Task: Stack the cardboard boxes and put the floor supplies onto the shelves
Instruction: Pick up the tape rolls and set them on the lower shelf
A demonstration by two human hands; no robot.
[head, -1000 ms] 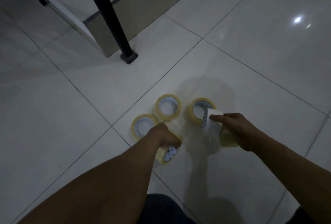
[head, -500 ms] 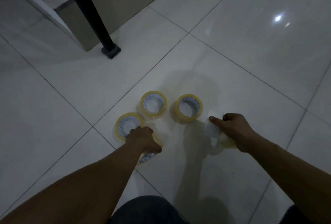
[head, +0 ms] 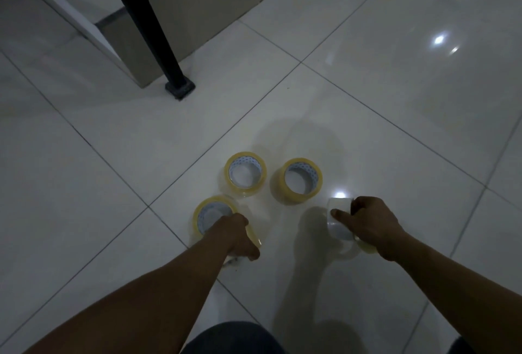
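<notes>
Several yellowish tape rolls lie on the white tiled floor. Two of them, a left roll and a right roll, lie flat and free ahead of my hands. A third roll lies flat just beyond my left hand, whose curled fingers grip another tape roll, mostly hidden under the hand. My right hand grips a clear tape roll, with a yellowish roll showing under the wrist.
A black metal shelf leg with a square foot stands at the upper left beside a beige wall base. My dark-trousered knee shows at the bottom edge.
Both hands have kept their grips on the rolls. My right hand has moved slightly away from the free right roll, and the camera view has shifted.
</notes>
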